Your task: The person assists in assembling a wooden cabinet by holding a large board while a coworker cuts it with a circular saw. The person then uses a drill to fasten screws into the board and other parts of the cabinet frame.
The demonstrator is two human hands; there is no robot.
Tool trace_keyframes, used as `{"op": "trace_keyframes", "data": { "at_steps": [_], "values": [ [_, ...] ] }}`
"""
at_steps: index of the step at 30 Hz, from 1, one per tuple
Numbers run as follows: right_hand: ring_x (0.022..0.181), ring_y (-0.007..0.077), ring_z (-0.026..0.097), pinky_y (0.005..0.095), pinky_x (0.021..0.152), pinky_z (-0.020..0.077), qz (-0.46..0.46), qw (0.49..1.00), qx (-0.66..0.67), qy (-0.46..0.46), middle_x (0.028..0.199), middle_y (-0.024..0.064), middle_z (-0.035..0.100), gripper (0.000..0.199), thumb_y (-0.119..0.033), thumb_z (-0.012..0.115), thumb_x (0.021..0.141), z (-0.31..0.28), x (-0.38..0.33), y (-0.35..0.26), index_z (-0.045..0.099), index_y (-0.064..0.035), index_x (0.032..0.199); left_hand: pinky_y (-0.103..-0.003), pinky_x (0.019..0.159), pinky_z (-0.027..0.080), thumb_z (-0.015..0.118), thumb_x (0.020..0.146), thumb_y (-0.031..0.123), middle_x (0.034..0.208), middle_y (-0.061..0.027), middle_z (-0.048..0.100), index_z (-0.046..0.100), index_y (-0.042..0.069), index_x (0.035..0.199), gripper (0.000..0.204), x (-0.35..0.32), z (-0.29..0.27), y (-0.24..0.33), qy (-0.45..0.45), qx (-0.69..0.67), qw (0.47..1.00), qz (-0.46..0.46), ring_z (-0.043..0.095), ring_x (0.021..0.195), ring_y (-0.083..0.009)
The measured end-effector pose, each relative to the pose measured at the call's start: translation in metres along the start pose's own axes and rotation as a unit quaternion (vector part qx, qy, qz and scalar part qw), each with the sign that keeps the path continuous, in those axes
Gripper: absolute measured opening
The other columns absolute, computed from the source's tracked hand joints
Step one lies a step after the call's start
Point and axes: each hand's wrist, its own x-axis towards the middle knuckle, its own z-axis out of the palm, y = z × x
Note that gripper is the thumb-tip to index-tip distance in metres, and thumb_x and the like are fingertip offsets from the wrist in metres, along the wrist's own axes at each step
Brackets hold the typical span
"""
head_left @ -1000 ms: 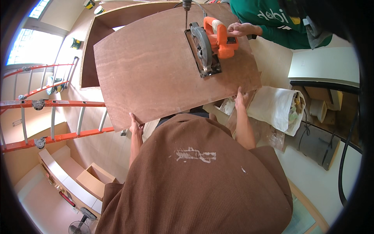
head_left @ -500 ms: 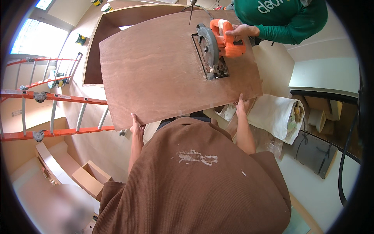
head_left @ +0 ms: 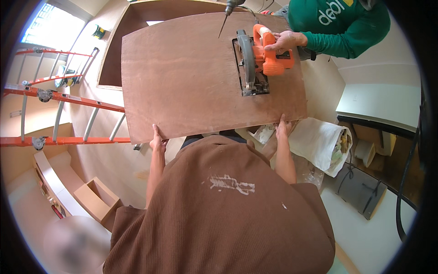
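Probable drill (head_left: pixel 233 4) shifted left, held board (head_left: pixel 182 82), lettering (head_left: pixel 330 13)

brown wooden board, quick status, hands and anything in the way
Left hand, right hand: holding flat brown wooden board by near edge. Orange-and-grey circular saw on top, co-worker's hand gripping it.

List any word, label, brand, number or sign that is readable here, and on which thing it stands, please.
Green shirt: large white lettering, which I will not copy.
Ladder: pale label, too small to read.
Saw: any marks are too small.
Brown top: white marks, no readable letters.
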Motion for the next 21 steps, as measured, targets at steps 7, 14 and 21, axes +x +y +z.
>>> {"op": "trace_keyframes", "data": {
  "at_steps": [7, 14, 21],
  "values": [
    [0.108, 0.0349, 0.054, 0.0534, 0.089, 0.0489, 0.011, 1.000, 0.001, 0.002, 0.129, 0.0190, 0.044, 0.063, -0.026, 0.063, 0.089, -0.002, 0.006, 0.002, 0.025, -0.0022, 0.132, -0.041, 0.065, 0.058, 0.076, 0.069, 0.053, 0.108, -0.0218, 0.057, 0.050, -0.015, 0.109, 0.082, 0.002, 0.001, -0.001, -0.009, -0.003, 1.000, 0.002, 0.064, 0.085, -0.0305],
    [0.108, 0.0343, 0.055, 0.0519, 0.091, 0.0487, 0.029, 0.999, -0.026, 0.014, 0.127, 0.0199, 0.045, 0.059, -0.027, 0.062, 0.089, -0.008, 0.014, 0.002, 0.028, 0.0022, 0.128, -0.049, 0.078, 0.055, 0.077, 0.066, 0.054, 0.119, -0.0251, 0.050, 0.041, -0.016, 0.119, 0.095, 0.013, 0.000, -0.006, -0.016, -0.011, 1.000, -0.004, 0.060, 0.095, -0.0372],
    [0.115, 0.0331, 0.050, 0.0541, 0.091, 0.0482, 0.045, 0.998, -0.039, 0.016, 0.130, 0.0164, 0.043, 0.051, -0.025, 0.057, 0.092, -0.005, 0.003, -0.005, 0.033, 0.0000, 0.129, -0.045, 0.069, 0.058, 0.076, 0.069, 0.052, 0.107, -0.0230, 0.057, 0.049, -0.016, 0.109, 0.084, 0.008, 0.002, -0.005, 0.005, 0.003, 1.000, 0.016, 0.064, 0.086, -0.0318]
  ]
}}
